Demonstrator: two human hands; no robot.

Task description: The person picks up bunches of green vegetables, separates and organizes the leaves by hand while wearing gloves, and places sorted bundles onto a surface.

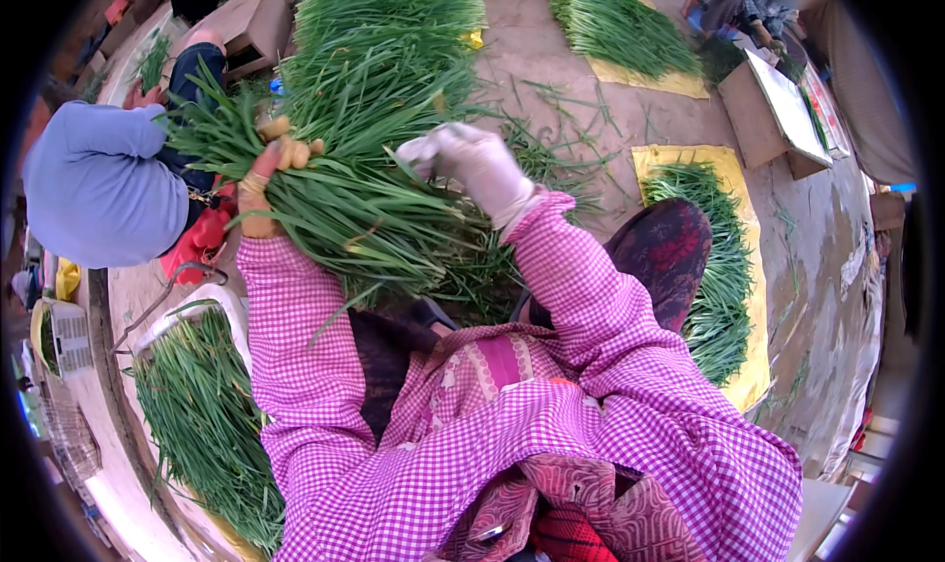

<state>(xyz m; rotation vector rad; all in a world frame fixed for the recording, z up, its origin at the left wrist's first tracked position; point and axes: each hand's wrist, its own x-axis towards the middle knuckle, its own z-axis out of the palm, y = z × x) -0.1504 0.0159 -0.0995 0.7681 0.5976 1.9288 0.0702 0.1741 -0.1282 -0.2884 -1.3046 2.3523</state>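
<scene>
My left hand (268, 180), in a yellowish glove, is closed around a thick bunch of green chives (364, 222). The long leaves fan out on both sides of its fingers, and the bunch hangs over my lap. To the right of the bunch is my right hand (480, 168) in a pale glove. Its fingers are curled together and slightly blurred by motion; what they hold, if anything, I cannot make out. Just beyond both hands lies a broad bed of chives (384, 50). Loose leaves (551, 163) are scattered on the ground by my right hand.
More chives (704, 267) lie on a yellow sheet (753, 316) at right and in a white sack (236, 316) at left. A person in blue-grey (108, 183) sits close at left. Cardboard boxes (753, 114) and another person (743, 6) are at far right.
</scene>
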